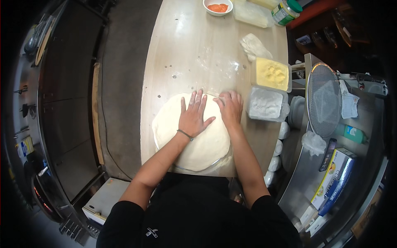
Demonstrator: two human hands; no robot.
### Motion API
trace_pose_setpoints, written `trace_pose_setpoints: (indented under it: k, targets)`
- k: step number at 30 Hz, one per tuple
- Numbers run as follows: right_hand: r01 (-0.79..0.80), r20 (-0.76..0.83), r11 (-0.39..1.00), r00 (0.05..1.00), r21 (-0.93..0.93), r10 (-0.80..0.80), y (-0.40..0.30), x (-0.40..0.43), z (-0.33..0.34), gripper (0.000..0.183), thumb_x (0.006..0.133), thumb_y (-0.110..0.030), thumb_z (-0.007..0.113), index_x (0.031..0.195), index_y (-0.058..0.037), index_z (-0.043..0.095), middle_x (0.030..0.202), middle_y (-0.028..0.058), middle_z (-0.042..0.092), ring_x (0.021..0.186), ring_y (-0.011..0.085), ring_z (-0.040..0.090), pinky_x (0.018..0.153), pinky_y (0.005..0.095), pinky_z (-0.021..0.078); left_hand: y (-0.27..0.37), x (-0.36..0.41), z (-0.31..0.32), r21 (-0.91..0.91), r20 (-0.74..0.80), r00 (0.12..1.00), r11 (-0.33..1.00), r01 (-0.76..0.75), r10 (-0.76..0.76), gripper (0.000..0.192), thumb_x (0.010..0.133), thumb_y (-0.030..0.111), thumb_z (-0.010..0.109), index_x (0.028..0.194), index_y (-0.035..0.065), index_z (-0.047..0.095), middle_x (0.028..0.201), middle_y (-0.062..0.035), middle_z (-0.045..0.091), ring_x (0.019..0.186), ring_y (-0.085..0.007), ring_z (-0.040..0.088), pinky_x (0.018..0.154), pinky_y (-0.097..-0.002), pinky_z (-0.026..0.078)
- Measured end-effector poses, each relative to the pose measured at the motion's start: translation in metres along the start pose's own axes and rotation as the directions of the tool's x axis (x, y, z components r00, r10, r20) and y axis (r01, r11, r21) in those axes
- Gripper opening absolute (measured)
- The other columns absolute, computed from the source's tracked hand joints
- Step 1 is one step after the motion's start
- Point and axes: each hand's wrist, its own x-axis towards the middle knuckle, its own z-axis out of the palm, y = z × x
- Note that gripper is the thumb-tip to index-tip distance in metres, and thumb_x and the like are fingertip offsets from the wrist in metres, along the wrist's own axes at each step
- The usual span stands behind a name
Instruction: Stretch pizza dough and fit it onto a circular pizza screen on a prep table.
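Observation:
A large round sheet of pale dough (201,148) lies on the wooden table (192,40) near its front edge, with a thin metal rim showing under parts of its border. My left hand (194,119) rests flat on the upper middle of the dough, fingers spread, a dark band at the wrist. At the dough's upper right edge is my right hand (231,107), its fingers bent and its thumb towards the dough; whether it pinches the edge cannot be told. Right of it stand a plastic tub of white powder (265,104) and a tub of yellow grainy meal (272,73).
Beyond the tubs lies a crumpled clear plastic bag (254,46). A white bowl with orange sauce (218,7), a lidded plastic container (252,15) and a green-capped jar (286,12) stand at the far end. On the right metal counter are a round mesh screen (324,99) and a cling wrap box (332,179).

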Motion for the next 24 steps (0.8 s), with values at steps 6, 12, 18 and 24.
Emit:
trace_pose_setpoints:
  k: [6, 12, 18, 24]
  targets:
    - [0.278, 0.255, 0.959, 0.925, 0.053, -0.282, -0.017, -0.062, -0.015, 0.047, 0.087, -0.034, 0.064, 0.123, -0.0054, 0.056, 0.132, 0.0129, 0.051, 0.124, 0.0305, 0.045, 0.099, 0.0444, 0.0379, -0.034, 0.013, -0.007, -0.258, 0.028, 0.951, 0.921, -0.292, 0.309, 0.062, 0.090, 0.019, 0.051, 0.144, -0.0049, 0.031, 0.154, -0.0241, 0.025, 0.143, -0.0410, 0.022, 0.114, -0.0568, 0.018]
    - [0.064, 0.519, 0.988, 0.854, -0.142, 0.020, -0.060, -0.112, -0.033, 0.075, 0.088, -0.045, 0.059, 0.145, -0.0023, 0.036, 0.155, 0.0149, 0.028, 0.143, 0.0363, 0.024, 0.115, 0.0536, 0.0211, 0.004, -0.095, -0.009, -0.157, 0.006, 0.963, 0.951, 0.267, -0.270, 0.070, 0.092, 0.030, 0.051, 0.146, -0.0073, 0.027, 0.153, -0.0295, 0.022, 0.142, -0.0479, 0.019, 0.113, -0.0596, 0.015]
    - [0.248, 0.463, 0.968, 0.856, 0.026, -0.231, -0.031, -0.065, -0.026, 0.071, 0.089, -0.049, 0.057, 0.144, -0.0076, 0.041, 0.153, 0.0141, 0.032, 0.142, 0.0369, 0.024, 0.111, 0.0652, 0.0158, -0.029, -0.101, -0.005, -0.003, 0.038, 0.985, 0.985, 0.171, -0.170, 0.079, 0.091, 0.047, 0.054, 0.145, -0.0048, 0.030, 0.153, -0.0287, 0.023, 0.142, -0.0434, 0.022, 0.115, -0.0537, 0.018]
    - [0.151, 0.480, 0.973, 0.876, -0.174, -0.050, -0.073, -0.117, -0.011, 0.061, 0.090, -0.041, 0.058, 0.140, -0.0097, 0.046, 0.153, 0.0121, 0.031, 0.143, 0.0370, 0.024, 0.110, 0.0665, 0.0171, -0.082, -0.069, -0.025, -0.114, -0.084, 0.996, 0.992, -0.051, 0.041, 0.055, 0.092, 0.034, 0.057, 0.135, 0.0004, 0.048, 0.139, -0.0200, 0.047, 0.131, -0.0354, 0.042, 0.109, -0.0474, 0.031]
